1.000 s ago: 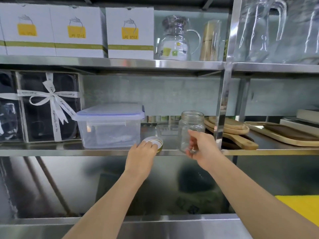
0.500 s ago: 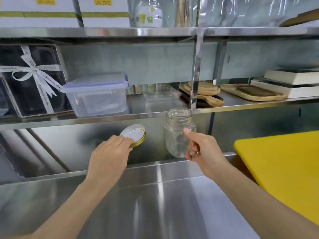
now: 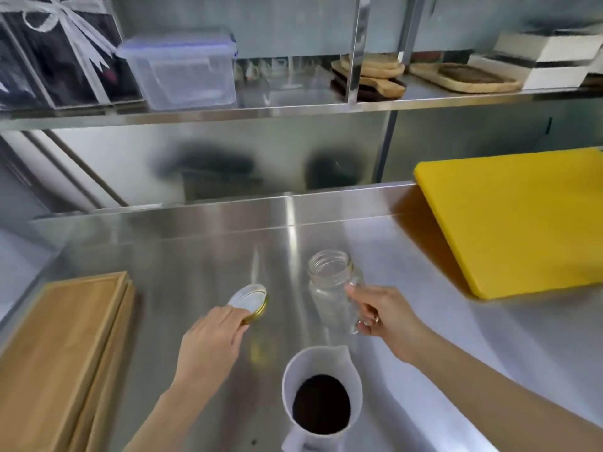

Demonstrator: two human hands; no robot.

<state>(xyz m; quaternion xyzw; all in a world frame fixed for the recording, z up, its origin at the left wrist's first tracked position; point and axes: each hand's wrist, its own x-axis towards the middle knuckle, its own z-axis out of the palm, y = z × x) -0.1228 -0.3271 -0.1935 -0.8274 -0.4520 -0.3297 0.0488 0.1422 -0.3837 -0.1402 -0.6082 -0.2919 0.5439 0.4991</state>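
The room was all stainless steel: a long counter (image 3: 408, 256) against a steel back wall, with a shelf (image 3: 293, 109) running above it. There was only the head view, looking down on the hands, and it was somewhat blurred.

On the shelf stood a clear plastic container (image 3: 186, 73) beside a dark gift box (image 3: 58, 60) tied with white ribbon. Farther right lay some round wooden boards (image 3: 375, 68) and a wooden tray (image 3: 466, 76).

On the counter, a yellow cutting board (image 3: 515, 220) lay at the right and a stack of wooden boards (image 3: 58, 353) at the left.

Near the middle, the right hand (image 3: 385, 314) gripped a glass jar (image 3: 329, 288). Its fingers curled at the jar's side and the thumb pressed against the glass. The jar was upright with its mouth open. I could not tell whether its base touched the steel.

Just left of the jar, apart from it, the left hand (image 3: 212, 344) pinched a lid (image 3: 248, 298) by its near edge. The lid was tilted, with its white inside up and its gold rim showing.

In front of both hands stood a white jug (image 3: 288, 383) with something dark inside.
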